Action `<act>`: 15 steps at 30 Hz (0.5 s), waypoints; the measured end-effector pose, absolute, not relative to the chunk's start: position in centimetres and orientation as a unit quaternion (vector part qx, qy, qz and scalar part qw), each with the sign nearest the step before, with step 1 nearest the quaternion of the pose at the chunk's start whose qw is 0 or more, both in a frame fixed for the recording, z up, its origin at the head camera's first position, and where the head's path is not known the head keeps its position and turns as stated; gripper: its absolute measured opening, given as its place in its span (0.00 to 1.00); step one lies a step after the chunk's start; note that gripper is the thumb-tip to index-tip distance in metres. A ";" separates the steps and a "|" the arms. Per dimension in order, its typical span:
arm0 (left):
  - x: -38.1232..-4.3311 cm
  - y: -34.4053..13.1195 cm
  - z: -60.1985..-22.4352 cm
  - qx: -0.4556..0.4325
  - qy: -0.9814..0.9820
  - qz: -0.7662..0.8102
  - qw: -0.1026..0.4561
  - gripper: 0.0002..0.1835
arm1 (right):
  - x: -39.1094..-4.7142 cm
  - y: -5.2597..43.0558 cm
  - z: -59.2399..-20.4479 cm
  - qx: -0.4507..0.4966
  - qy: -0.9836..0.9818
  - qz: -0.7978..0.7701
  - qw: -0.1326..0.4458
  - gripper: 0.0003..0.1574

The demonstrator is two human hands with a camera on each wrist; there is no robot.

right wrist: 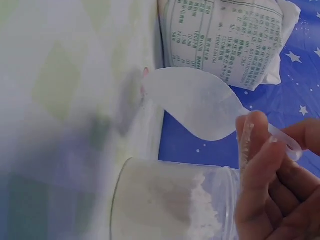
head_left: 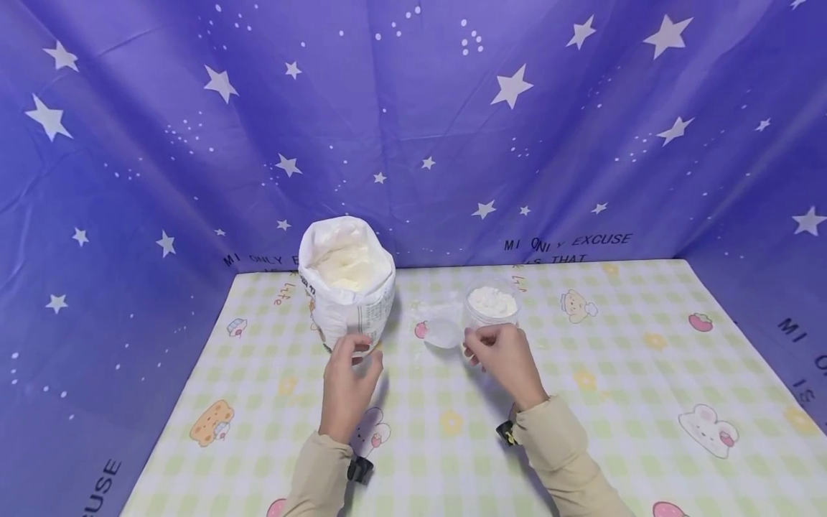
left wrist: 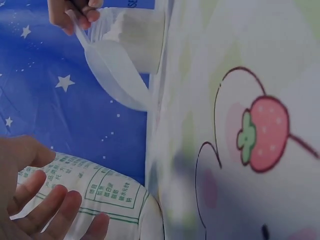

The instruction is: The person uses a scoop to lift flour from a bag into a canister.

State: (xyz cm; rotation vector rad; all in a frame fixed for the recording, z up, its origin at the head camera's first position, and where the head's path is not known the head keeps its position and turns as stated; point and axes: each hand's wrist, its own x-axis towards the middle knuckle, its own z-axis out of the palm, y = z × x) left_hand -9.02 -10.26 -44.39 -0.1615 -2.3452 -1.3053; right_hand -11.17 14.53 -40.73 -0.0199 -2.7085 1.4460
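My right hand [head_left: 507,362] pinches the handle of a translucent plastic scoop [head_left: 443,334]. The scoop's bowl hangs tip down close over the cloth in the right wrist view, with no powder showing in it. Just behind that hand stands a clear jar [right wrist: 150,200] holding white powder up to near its rim. To the left, an open white bag [head_left: 358,309] with printed sides holds pale powder. At the bag's lower front is my left hand [head_left: 349,391], its fingers loosely bent and holding nothing; they overlap the bag in the left wrist view.
A checked tablecloth [head_left: 446,467] with cartoon prints covers the table. Behind the bag and jar rises a blue star-patterned curtain [head_left: 413,129], which also closes off both sides. Something clear and flat [head_left: 434,307] lies between bag and jar.
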 end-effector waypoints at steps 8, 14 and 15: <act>-9.3 -9.4 -44.6 -0.070 -0.858 -0.468 0.199 0.12 | -11.1 14.4 -41.8 0.026 -0.920 0.391 -0.025 0.26; -9.4 -9.0 -44.7 -0.065 -0.866 -0.460 0.185 0.12 | -11.1 14.1 -42.5 0.028 -0.930 0.359 -0.073 0.31; -9.3 -8.9 -44.7 -0.064 -0.868 -0.457 0.184 0.12 | -11.1 14.1 -42.6 0.027 -0.931 0.355 -0.082 0.31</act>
